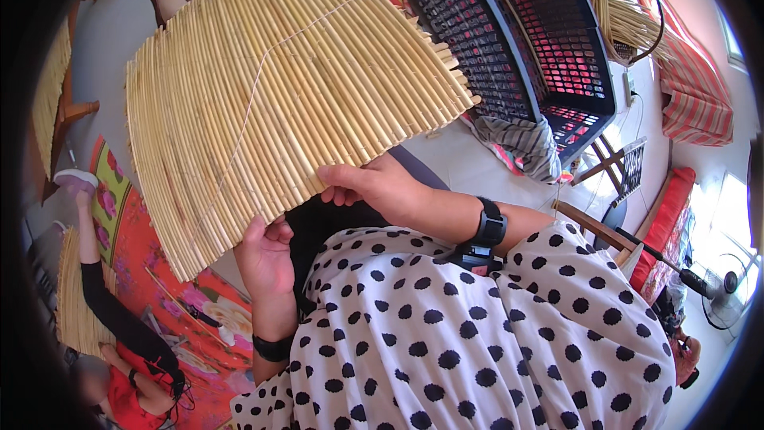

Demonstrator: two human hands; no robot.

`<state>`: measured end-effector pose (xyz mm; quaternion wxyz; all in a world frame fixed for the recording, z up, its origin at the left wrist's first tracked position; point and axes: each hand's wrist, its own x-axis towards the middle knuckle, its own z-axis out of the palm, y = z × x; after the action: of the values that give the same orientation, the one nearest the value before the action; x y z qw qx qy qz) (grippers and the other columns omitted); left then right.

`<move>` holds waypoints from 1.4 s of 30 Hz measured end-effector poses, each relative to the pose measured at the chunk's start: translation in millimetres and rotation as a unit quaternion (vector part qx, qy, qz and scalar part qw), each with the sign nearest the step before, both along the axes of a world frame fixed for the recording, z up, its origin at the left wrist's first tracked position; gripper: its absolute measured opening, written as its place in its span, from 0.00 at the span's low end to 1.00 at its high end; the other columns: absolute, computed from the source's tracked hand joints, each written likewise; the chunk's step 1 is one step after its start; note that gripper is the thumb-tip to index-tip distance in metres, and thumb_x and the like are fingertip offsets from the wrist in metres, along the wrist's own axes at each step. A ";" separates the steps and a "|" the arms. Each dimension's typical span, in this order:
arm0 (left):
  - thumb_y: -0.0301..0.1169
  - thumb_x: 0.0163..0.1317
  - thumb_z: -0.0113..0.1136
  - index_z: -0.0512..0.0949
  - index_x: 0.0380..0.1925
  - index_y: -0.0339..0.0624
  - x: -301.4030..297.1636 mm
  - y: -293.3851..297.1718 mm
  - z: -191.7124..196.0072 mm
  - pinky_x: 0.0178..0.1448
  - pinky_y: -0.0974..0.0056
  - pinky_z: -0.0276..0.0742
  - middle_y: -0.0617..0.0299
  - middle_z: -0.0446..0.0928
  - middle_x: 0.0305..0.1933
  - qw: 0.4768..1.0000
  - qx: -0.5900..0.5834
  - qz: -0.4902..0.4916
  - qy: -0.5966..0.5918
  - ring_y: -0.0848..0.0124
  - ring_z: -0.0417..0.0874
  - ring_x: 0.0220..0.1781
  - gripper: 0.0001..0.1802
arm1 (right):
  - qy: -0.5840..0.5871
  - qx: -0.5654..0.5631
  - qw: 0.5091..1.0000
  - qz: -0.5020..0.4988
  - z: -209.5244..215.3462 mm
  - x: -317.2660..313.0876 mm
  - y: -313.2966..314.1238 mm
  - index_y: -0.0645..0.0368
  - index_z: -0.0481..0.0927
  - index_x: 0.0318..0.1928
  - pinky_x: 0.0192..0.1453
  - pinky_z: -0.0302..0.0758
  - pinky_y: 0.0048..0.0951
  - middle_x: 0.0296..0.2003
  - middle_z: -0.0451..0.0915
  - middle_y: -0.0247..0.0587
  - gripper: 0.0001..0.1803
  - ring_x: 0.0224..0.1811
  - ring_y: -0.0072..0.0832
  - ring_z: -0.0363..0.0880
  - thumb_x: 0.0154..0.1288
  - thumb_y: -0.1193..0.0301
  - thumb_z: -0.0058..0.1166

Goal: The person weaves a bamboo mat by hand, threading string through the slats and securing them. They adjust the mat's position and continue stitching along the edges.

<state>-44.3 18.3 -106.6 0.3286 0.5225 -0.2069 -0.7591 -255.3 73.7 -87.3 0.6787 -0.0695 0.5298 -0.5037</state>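
Behind the seated person stood a dark plastic lattice crate [549, 40] on pale floor. Both hands gripped a fan-shaped woven mat of pale reed stalks [278, 87] at its lower edge: left hand [267, 259] pinching, right hand [378, 187] curled over.

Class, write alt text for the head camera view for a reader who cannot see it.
Both hands hold up a flat mat of pale reed sticks, the left hand and right hand gripping its near edge. A dark plastic crate stands behind it.

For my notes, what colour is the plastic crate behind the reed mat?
Dark blue crate, clearest in the head view.
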 end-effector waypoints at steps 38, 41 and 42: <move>0.41 0.71 0.49 0.76 0.41 0.32 -10.1 2.5 19.9 0.36 0.66 0.77 0.53 0.80 0.33 0.997 -0.025 -0.077 0.009 0.69 0.80 0.30 0.19 | -0.062 0.019 0.996 0.056 -2.6 21.1 -6.0 0.59 0.79 0.40 0.39 0.73 0.22 0.31 0.80 0.35 0.09 0.32 0.20 0.74 0.65 0.67 0.56; 0.41 0.70 0.50 0.76 0.42 0.32 -10.7 3.7 17.4 0.36 0.66 0.77 0.54 0.80 0.33 0.997 -0.017 -0.075 0.025 0.70 0.80 0.30 0.19 | -0.064 0.023 0.997 0.047 -1.7 20.9 -5.8 0.59 0.79 0.40 0.38 0.73 0.21 0.32 0.80 0.35 0.08 0.32 0.20 0.74 0.65 0.68 0.56; 0.40 0.70 0.50 0.76 0.41 0.33 -10.7 3.8 18.9 0.35 0.67 0.78 0.55 0.80 0.33 0.997 -0.022 -0.075 0.025 0.70 0.80 0.31 0.18 | -0.073 0.013 0.996 0.045 -3.7 20.9 -4.4 0.59 0.78 0.40 0.37 0.73 0.20 0.32 0.80 0.34 0.08 0.32 0.20 0.74 0.65 0.68 0.56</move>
<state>-55.0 22.1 -87.7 0.2871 0.4788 -0.2535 -0.7900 -234.4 69.3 -91.0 0.7386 -0.0473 0.4815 -0.4694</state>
